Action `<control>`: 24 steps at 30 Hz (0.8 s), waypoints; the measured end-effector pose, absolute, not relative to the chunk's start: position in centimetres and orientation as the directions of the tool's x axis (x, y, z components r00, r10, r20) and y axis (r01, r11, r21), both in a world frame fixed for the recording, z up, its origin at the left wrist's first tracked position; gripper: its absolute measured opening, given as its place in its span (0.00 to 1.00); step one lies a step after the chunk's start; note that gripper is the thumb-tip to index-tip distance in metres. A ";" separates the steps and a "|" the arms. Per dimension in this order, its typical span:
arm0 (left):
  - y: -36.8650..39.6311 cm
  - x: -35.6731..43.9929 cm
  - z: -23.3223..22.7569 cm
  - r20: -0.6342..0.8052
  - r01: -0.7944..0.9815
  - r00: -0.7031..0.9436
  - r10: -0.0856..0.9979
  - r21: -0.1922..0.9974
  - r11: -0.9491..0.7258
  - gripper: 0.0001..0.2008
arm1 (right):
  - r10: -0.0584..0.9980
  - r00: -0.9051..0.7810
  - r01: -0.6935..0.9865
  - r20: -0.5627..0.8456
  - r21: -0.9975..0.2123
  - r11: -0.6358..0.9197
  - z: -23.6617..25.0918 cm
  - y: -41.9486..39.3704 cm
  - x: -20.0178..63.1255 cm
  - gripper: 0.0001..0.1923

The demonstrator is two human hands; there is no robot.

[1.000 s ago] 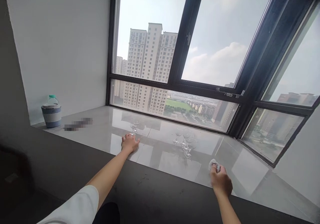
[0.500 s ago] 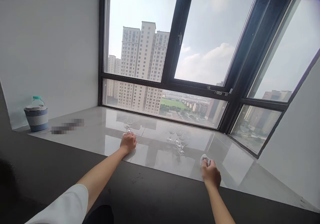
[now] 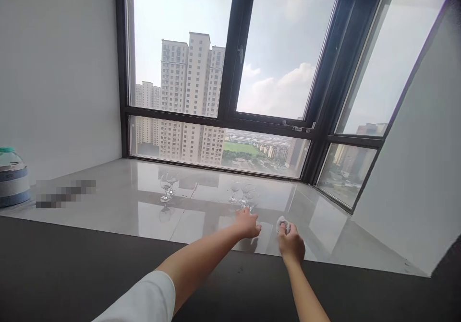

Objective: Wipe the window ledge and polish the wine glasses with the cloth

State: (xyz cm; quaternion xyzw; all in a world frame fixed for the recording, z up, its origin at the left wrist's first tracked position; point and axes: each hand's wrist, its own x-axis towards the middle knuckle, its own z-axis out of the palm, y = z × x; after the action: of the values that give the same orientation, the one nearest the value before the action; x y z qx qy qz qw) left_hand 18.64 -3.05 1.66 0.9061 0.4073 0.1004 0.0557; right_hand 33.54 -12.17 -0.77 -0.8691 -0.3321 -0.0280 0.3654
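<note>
My left hand is stretched out over the sill, with its fingers apart and its fingertips at the nearest stemmed glass of the right-hand cluster. The hand hides the lower part of that glass, so I cannot tell whether they touch. Two more glasses, clear and stemmed like it, stand close behind: one glass and another beside it. My right hand, nearer the front edge, pinches a crumpled white cloth. Farther left, a pair of stemmed glasses stands upright on the glossy sill.
The pale, reflective window sill runs along a dark-framed window. A blue-and-white container with a green-topped item sits at its left end. Beside it lies a pixelated patch. A dark front wall drops below the sill's edge.
My left hand has left the left pair of glasses and moved right to the other cluster. My right hand still holds the cloth. The view has turned slightly right.
</note>
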 end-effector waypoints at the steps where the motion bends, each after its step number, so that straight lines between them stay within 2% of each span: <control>1: -3.0 19.3 1.5 0.126 0.747 0.624 0.771 0.195 -0.636 0.28 | 0.557 0.777 0.597 0.291 -0.622 -0.508 -0.7 -12.2 33.5 0.24; 6: -2.3 19.5 1.4 0.149 0.755 0.612 0.777 0.182 -0.630 0.22 | 0.548 0.785 0.583 0.288 -0.641 -0.499 -0.3 -12.4 33.3 0.23; 12: -2.6 15.8 1.5 0.240 0.730 0.632 0.737 0.133 -0.670 0.20 | 0.550 0.785 0.580 0.284 -0.649 -0.493 -0.4 -12.6 33.3 0.23; 19: -3.7 6.1 1.9 0.298 0.789 0.556 0.776 0.106 -0.605 0.18 | 0.552 0.782 0.587 0.290 -0.640 -0.496 -0.4 -12.7 33.4 0.22; 24: -4.5 -2.6 2.0 0.330 0.863 0.436 0.837 0.108 -0.493 0.20 | 0.573 0.778 0.588 0.258 -0.621 -0.518 -0.6 -12.7 33.7 0.24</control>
State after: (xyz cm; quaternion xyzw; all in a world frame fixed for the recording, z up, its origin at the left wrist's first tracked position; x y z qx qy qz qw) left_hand -2.56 -4.48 2.05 0.8466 0.5022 0.1722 -0.0382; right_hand 33.69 -12.70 -0.57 -0.8711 -0.3333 -0.0103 0.3607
